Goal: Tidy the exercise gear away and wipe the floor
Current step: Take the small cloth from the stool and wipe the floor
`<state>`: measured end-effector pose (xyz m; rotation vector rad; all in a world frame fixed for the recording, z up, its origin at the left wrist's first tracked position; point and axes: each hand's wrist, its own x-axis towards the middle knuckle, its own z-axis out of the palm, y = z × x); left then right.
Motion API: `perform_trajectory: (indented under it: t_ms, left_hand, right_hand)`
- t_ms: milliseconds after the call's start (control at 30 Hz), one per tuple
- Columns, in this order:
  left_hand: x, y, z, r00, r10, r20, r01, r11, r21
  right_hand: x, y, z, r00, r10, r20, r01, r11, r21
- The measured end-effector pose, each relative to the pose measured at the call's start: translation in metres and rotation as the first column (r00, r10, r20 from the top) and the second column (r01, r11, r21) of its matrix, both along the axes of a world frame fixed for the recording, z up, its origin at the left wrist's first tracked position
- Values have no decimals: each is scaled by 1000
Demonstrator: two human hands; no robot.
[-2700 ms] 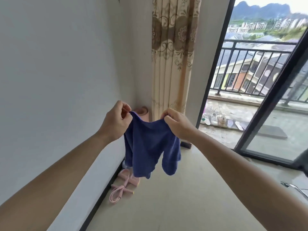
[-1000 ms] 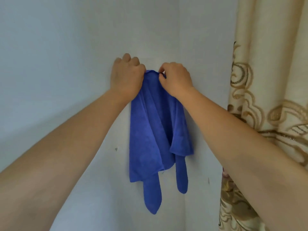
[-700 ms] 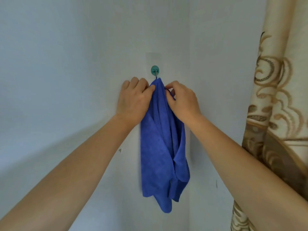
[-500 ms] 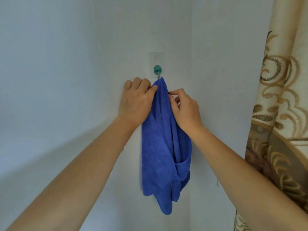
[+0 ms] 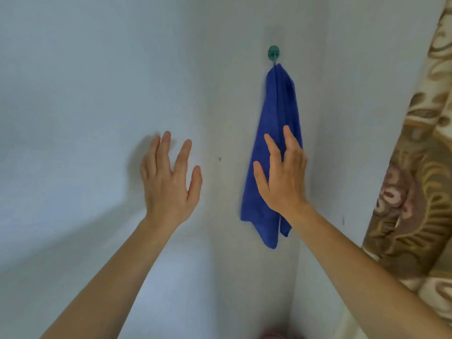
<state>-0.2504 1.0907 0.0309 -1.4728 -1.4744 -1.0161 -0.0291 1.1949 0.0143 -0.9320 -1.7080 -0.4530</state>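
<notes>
A blue cloth [image 5: 276, 113] hangs by its top from a small green hook [image 5: 273, 52] on the white wall near the room corner. My right hand [image 5: 283, 177] is open with fingers spread, in front of the cloth's lower half; whether it touches the cloth I cannot tell. My left hand [image 5: 168, 179] is open too, fingers apart, held left of the cloth before the bare wall and holding nothing.
A beige patterned curtain [image 5: 415, 192] hangs along the right edge. The top of a pink rolled object [image 5: 274, 336] shows at the bottom edge, below the cloth in the corner.
Both hands let go of the cloth's top and dropped lower and apart. The cloth now hangs from the hook on its own.
</notes>
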Motion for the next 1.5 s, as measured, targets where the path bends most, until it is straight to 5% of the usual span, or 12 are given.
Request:
perform_trajectory:
  t_ms: [233, 600, 1133, 1267, 1500]
  left_hand:
    - [-33, -148, -112, 898, 439, 19, -392, 819, -419]
    - [-43, -458, -132, 515, 857, -5, -748, 447, -490]
    - [-87, -1018, -78, -124, 992, -38, -917, -129, -378]
    - [-129, -1098, -78, -191, 980, -63, -903, -200, -380]
    - [-270, -1194, -116, -220, 975, -32, -875, -212, -435]
  right_hand:
    - [-54, -71, -95, 898, 338, 280, -290, 936, -201]
    - [-203, -292, -163, 562, 780, 275, -658, 623, -423]
    - [-424, -876, -104, -9, 940, 341, -943, 106, -317]
    - [-469, -964, -106, -107, 901, 419, -964, 8, -265]
    - [-617, -1075, -133, -146, 908, 393, -957, -29, -290]
